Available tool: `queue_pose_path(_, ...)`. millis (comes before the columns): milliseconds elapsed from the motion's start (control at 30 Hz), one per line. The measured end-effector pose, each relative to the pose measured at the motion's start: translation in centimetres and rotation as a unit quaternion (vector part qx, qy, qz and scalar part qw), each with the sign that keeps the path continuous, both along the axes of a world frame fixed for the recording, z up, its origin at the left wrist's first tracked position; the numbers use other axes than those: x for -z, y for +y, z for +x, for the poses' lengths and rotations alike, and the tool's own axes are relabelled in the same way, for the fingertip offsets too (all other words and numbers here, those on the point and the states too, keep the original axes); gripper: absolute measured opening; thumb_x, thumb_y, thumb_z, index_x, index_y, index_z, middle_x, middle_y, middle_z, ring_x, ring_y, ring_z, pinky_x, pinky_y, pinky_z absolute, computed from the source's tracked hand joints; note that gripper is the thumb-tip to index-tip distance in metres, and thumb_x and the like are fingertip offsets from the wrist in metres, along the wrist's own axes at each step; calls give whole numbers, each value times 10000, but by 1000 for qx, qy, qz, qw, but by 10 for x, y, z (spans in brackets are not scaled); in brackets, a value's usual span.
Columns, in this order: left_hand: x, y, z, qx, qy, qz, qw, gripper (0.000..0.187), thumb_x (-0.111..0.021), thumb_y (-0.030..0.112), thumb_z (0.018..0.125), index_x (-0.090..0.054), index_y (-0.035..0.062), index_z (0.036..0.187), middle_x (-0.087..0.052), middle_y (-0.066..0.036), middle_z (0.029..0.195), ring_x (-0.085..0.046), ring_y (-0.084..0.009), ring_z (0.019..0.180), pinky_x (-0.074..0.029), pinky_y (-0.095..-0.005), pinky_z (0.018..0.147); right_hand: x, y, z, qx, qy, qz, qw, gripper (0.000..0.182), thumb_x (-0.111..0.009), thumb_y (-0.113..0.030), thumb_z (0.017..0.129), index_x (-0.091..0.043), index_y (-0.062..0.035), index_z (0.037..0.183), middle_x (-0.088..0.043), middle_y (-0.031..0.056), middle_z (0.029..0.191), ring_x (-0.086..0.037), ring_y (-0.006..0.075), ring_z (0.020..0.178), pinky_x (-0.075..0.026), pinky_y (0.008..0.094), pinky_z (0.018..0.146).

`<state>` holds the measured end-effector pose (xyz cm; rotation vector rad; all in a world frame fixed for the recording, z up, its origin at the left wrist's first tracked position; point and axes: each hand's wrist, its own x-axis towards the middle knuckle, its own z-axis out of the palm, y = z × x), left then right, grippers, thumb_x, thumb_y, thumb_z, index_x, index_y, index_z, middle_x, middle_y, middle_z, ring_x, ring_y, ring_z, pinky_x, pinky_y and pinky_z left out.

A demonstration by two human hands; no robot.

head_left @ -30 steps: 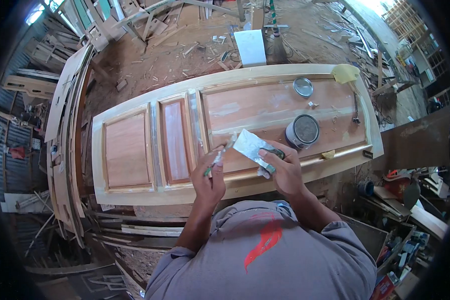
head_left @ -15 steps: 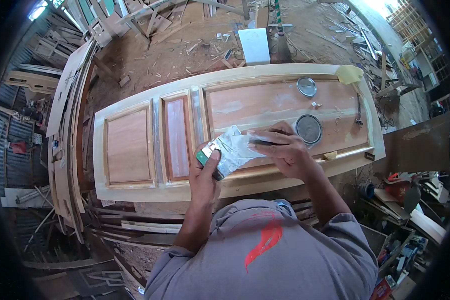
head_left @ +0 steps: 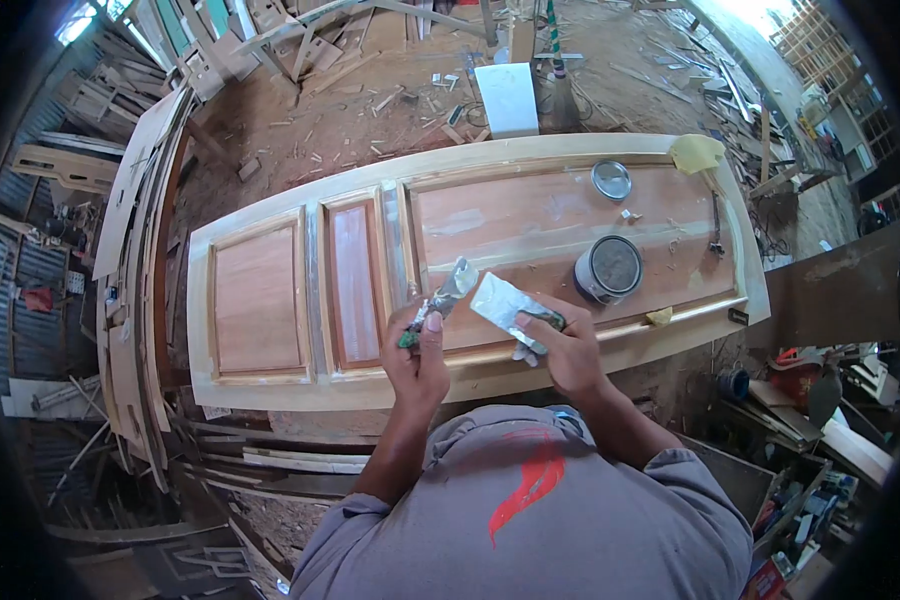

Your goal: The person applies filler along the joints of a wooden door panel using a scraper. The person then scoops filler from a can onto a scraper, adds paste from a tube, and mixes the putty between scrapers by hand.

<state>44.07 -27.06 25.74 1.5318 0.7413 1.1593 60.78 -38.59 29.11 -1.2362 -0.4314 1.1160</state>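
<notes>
My left hand (head_left: 417, 360) is closed round a small putty knife (head_left: 453, 287) with a green handle, its smeared blade pointing up and right. My right hand (head_left: 570, 350) grips a wide, whitish scraper (head_left: 503, 302), tilted toward the knife; the two blades are close but apart. Both hands are above the near edge of a panelled wooden door (head_left: 255, 395) lying flat. Right of the scraper, an open can (head_left: 610, 270) of grey paste stands on the door, with its round lid (head_left: 611, 180) behind it.
A yellow sheet (head_left: 697, 153) lies at the door's far right corner, with a metal tool (head_left: 717, 222) below it. A yellowish scrap (head_left: 659, 316) is on the near edge. A white board (head_left: 507, 98) stands behind the door. Boards lean at left; tools lie at lower right.
The two blades, overlapping before, are now apart. My right hand has moved down and left and turned, showing the wide scraper. My left hand has turned, and its knife now points upward.
</notes>
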Motion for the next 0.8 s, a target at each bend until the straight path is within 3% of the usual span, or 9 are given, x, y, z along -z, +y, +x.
queue_pose_path(33, 2, -1, 4, -6, 15, 52, 999, 222, -592, 73, 1025, -599, -44, 1213, -660, -132, 1139, -627, -167, 1028, -506, -317, 934, 5, 5, -4, 24, 13, 16, 1000, 231, -669, -89, 959, -685, 51, 1142, -680, 36, 827, -609, 81, 631, -444, 233, 518)
queue_pose_path(133, 3, -5, 7, 42, 82, 111, 990, 226, -547, -7, 992, -642, -23, 1196, -707, -192, 1167, -679, -276, 1137, -296, -539, 1195, -3, 11, -5, 34, 45, 32, 998, 302, -672, -111, 967, -681, 34, 1232, -667, -7, 858, -589, 47, 697, -473, 223, 578)
queue_pose_path(167, 2, -4, 12, 58, 47, 144, 987, 261, -520, -40, 973, -646, -21, 1201, -713, -224, 1183, -675, -341, 1185, -148, -627, 1227, -8, 12, -4, 39, 43, 32, 998, 291, -673, -100, 962, -682, 42, 1216, -680, 13, 869, -604, 61, 690, -474, 225, 578)
queue_pose_path(267, 5, 3, 16, 43, 66, 234, 969, 271, -516, -26, 985, -639, -19, 1226, -712, -219, 1197, -674, -345, 1184, -160, -613, 1227, -15, 15, -4, 35, 22, 37, 998, 274, -671, -82, 959, -683, 58, 1194, -711, 56, 915, -640, 86, 701, -485, 227, 599)
queue_pose_path(367, 10, -2, 11, 21, 88, 132, 987, 276, -516, 3, 1007, -622, -28, 1259, -707, -202, 1194, -670, -318, 1179, -282, -563, 1204, -16, 13, -1, -11, -83, 39, 996, 292, -655, -72, 965, -682, 45, 1230, -734, 68, 993, -662, 108, 771, -508, 242, 681)
queue_pose_path(467, 16, -2, 6, 26, 35, -26, 999, 264, -524, 57, 1046, -577, -43, 1285, -696, -145, 1158, -677, -179, 1013, -523, -324, 954, -25, 12, 6, -51, -359, 93, 927, 339, -653, -33, 916, -703, -27, 1251, -746, 85, 1101, -665, 175, 828, -521, 306, 770)
queue_pose_path(533, 4, -1, 6, 74, -68, -168, 981, 292, -535, 71, 1045, -551, -30, 1318, -682, -128, 1176, -669, -170, 1031, -531, -318, 948, -26, 24, 23, -26, -601, 219, 768, 406, -670, -15, 852, -738, -112, 1240, -736, 77, 1196, -640, 212, 856, -512, 350, 801)
queue_pose_path(733, -20, 12, -4, 101, -234, -387, 886, 314, -563, 85, 1034, -543, -15, 1331, -658, -134, 1235, -664, -212, 1128, -558, -361, 973, -7, 14, 58, -80, -704, 178, 683, 456, -679, -35, 748, -768, -137, 1183, -689, 81, 1329, -614, 260, 943, -503, 379, 864)
queue_pose_path(800, -17, 17, -10, 86, -253, -408, 873, 315, -572, 62, 1026, -549, -11, 1332, -649, -143, 1258, -654, -226, 1170, -562, -380, 991, -5, 8, 64, -60, -690, 161, 703, 445, -673, -8, 764, -759, -111, 1188, -710, 94, 1285, -645, 288, 950, -511, 392, 874)
